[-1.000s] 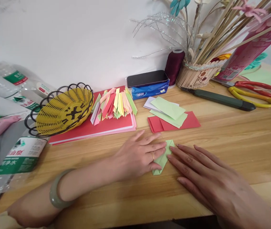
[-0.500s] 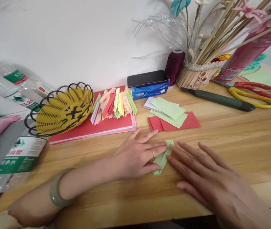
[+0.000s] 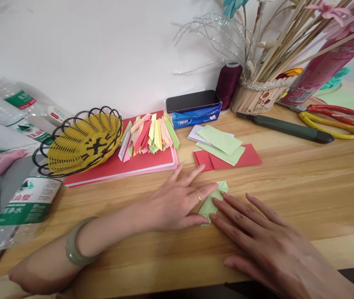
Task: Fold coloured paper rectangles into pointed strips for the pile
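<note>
So we've got a folded light-green paper strip (image 3: 210, 204) flat on the wooden table (image 3: 152, 265), just below and right of frame center. Our left hand (image 3: 180, 201) has its fingers spread wide, tips on the paper's left side; our right hand (image 3: 258, 232) lies flatter, fingertips on its right edge, fingers slightly apart. Just above sit loose green slips (image 3: 222, 141) over red paper pieces (image 3: 239, 158), and the yellow woven basket (image 3: 83, 143) leans at left.

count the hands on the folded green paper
2. The left hand has fingers on the left side of the folded green paper; the right hand has fingertips on its right side. No other hands show.
</note>
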`<state>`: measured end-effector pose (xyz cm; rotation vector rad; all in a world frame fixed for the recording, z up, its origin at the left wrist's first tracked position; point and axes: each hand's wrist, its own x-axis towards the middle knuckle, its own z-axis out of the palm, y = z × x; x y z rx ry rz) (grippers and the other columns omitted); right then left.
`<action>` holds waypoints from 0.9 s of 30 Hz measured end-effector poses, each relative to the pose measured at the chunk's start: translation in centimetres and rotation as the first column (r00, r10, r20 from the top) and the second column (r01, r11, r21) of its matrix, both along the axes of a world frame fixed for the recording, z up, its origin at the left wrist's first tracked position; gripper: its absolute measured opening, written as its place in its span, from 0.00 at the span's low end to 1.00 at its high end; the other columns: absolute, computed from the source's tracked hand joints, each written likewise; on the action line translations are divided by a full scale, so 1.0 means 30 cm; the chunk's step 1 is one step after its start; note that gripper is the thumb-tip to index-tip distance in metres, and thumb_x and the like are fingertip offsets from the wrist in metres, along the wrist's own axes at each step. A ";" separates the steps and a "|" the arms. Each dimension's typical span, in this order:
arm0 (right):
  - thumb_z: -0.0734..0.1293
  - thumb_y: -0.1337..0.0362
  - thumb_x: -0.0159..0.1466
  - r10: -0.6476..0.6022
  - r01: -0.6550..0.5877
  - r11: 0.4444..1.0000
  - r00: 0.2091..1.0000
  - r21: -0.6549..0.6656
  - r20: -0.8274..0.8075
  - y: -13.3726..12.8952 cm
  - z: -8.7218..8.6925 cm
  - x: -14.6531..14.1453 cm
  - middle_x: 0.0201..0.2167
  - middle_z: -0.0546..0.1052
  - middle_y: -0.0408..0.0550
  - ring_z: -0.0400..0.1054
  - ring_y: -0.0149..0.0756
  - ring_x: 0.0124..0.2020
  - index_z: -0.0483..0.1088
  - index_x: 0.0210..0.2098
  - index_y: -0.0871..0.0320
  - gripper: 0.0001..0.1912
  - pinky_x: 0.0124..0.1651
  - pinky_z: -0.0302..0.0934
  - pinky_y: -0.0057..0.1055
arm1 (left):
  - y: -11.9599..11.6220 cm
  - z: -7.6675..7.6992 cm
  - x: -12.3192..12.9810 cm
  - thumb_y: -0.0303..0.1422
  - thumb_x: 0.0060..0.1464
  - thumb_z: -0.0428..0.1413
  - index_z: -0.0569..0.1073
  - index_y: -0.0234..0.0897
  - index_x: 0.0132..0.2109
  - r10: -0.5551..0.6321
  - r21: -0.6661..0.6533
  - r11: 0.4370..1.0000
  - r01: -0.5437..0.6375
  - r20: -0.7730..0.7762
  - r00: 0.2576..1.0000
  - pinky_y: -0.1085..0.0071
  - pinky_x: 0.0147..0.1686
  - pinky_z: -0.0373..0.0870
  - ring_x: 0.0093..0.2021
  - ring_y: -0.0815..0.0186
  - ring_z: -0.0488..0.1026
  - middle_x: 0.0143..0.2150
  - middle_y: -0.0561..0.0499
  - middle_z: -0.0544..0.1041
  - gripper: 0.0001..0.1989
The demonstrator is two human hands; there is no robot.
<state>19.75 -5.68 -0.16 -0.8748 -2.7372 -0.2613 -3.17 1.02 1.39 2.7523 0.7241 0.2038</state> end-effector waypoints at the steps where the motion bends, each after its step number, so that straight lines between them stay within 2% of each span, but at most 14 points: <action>1: 0.59 0.52 0.65 -0.003 0.003 1.000 1.000 -0.009 -0.011 -0.001 -0.001 0.000 0.59 0.64 0.53 0.58 0.48 0.59 0.63 0.57 0.59 0.25 0.55 0.59 0.48 | -0.003 -0.003 -0.002 0.43 0.59 0.52 0.57 0.27 0.61 -0.007 0.024 1.000 0.006 0.025 1.000 0.37 0.59 0.39 0.66 0.47 0.44 0.59 0.41 0.66 0.30; 4: 0.60 0.53 0.64 -0.020 0.018 0.999 0.999 -0.035 -0.040 -0.001 -0.001 0.002 0.60 0.63 0.51 0.56 0.46 0.60 0.62 0.57 0.58 0.25 0.56 0.57 0.46 | -0.023 -0.016 -0.008 0.41 0.60 0.52 0.69 0.30 0.50 -0.025 0.170 0.985 -0.004 0.170 0.985 0.41 0.61 0.35 0.64 0.51 0.53 0.54 0.44 0.72 0.19; 7: 0.60 0.54 0.65 -0.026 0.024 0.999 0.999 -0.033 -0.040 0.002 0.002 0.006 0.60 0.63 0.51 0.57 0.45 0.59 0.62 0.58 0.57 0.24 0.56 0.58 0.45 | -0.053 -0.026 -0.008 0.36 0.61 0.51 0.74 0.32 0.41 -0.070 0.330 0.944 -0.020 0.258 0.964 0.49 0.64 0.34 0.59 0.59 0.63 0.45 0.49 0.78 0.11; 12: 0.59 0.55 0.65 -0.028 0.028 0.999 0.999 -0.024 -0.016 0.006 0.007 0.006 0.60 0.63 0.50 0.59 0.45 0.59 0.61 0.59 0.56 0.24 0.52 0.61 0.47 | -0.094 -0.022 -0.003 0.32 0.61 0.50 0.74 0.28 0.44 -0.095 0.451 0.893 0.009 0.169 0.981 0.51 0.62 0.49 0.54 0.59 0.69 0.47 0.43 0.77 0.12; 16: 0.58 0.55 0.66 -0.030 0.030 0.999 1.000 -0.019 -0.002 0.007 0.009 0.004 0.59 0.63 0.48 0.58 0.43 0.59 0.60 0.59 0.55 0.24 0.55 0.57 0.47 | -0.112 -0.005 -0.006 0.31 0.62 0.48 0.72 0.26 0.48 -0.107 0.479 0.873 0.088 0.012 0.994 0.49 0.55 0.60 0.55 0.53 0.68 0.51 0.38 0.73 0.14; 18: 0.58 0.56 0.66 -0.033 0.033 0.999 0.999 -0.017 -0.001 0.011 0.009 0.012 0.59 0.64 0.47 0.58 0.42 0.59 0.60 0.59 0.56 0.23 0.59 0.50 0.47 | -0.116 0.001 -0.007 0.29 0.62 0.48 0.71 0.24 0.49 -0.118 0.504 0.855 0.125 -0.046 0.992 0.51 0.54 0.63 0.55 0.52 0.67 0.52 0.37 0.73 0.15; 22: 0.56 0.58 0.66 -0.122 0.122 0.992 0.992 -0.013 -0.024 0.033 0.008 0.048 0.58 0.65 0.47 0.55 0.40 0.61 0.60 0.59 0.61 0.23 0.65 0.34 0.43 | -0.117 0.003 -0.004 0.29 0.60 0.49 0.71 0.22 0.49 -0.117 0.541 0.831 0.131 -0.060 0.991 0.57 0.55 0.63 0.55 0.52 0.68 0.51 0.36 0.73 0.14; 27: 0.57 0.59 0.66 -0.165 0.165 0.986 0.986 -0.004 -0.030 0.059 0.016 0.073 0.56 0.68 0.49 0.56 0.42 0.60 0.60 0.58 0.61 0.23 0.65 0.33 0.46 | -0.114 0.001 -0.002 0.28 0.61 0.47 0.72 0.23 0.48 -0.124 0.552 0.821 0.144 -0.073 0.990 0.59 0.54 0.64 0.53 0.53 0.70 0.50 0.36 0.74 0.14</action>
